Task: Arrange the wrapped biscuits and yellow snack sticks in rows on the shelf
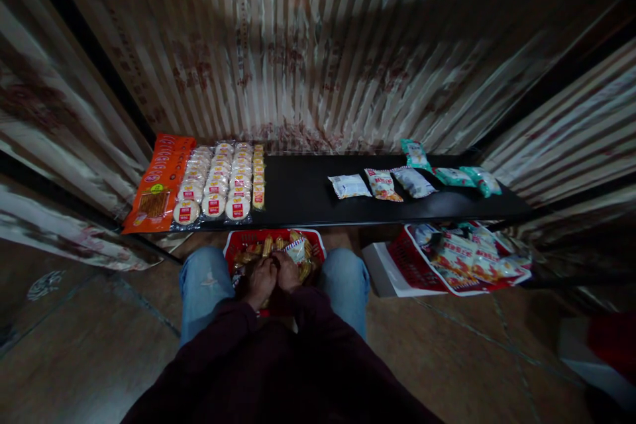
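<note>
My left hand (pixel 261 283) and my right hand (pixel 287 271) are close together over a red basket (pixel 318 236) between my knees. The fingers of both are curled in and nearly meet; whatever lies between them is too dark and small to make out. Inside the basket, around my hands, are several golden-brown wrapped snacks (pixel 268 245). A white and clear snack packet (pixel 297 252) lies just beyond my right hand.
A black shelf (pixel 293 189) spans the view ahead. On it stand an orange snack bag (pixel 159 179), rows of wrapped round crackers (pixel 214 182), yellow packets (pixel 259 179), white packets (pixel 350 186) and green packets (pixel 453 177). A second red basket (pixel 405 258) of snack bags sits right, beside a white box (pixel 380 271).
</note>
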`<state>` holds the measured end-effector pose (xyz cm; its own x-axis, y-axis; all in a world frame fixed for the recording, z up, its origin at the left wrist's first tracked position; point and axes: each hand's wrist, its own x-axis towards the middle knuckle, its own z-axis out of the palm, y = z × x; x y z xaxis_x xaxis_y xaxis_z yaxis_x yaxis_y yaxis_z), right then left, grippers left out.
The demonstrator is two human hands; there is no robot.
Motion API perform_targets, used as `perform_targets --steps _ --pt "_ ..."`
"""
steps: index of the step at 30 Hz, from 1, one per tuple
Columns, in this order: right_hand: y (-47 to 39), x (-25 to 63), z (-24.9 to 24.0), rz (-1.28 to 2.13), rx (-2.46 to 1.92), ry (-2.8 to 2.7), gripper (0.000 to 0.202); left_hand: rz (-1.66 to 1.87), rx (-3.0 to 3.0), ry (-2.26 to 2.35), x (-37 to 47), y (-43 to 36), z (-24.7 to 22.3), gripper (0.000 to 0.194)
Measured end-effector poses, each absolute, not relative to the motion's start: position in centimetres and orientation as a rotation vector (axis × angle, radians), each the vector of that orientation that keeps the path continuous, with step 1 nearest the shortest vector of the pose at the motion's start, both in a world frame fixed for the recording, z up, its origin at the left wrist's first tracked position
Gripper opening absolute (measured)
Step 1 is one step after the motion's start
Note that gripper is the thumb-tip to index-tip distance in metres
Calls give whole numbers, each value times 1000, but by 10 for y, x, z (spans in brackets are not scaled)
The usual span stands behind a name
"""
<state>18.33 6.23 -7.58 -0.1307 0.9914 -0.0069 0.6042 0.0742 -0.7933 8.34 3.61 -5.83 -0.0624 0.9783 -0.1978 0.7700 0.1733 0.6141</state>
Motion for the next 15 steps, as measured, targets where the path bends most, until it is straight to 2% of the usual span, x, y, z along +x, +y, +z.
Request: perform_targets --steps 6,15 --pt "59 179 -70 695 -1695 -1893 45 411 1660 1988 73 26 -73 42" --pt "48 183 -74 714 -1607 -1945 52 483 1507 1947 73 46 -76 47"
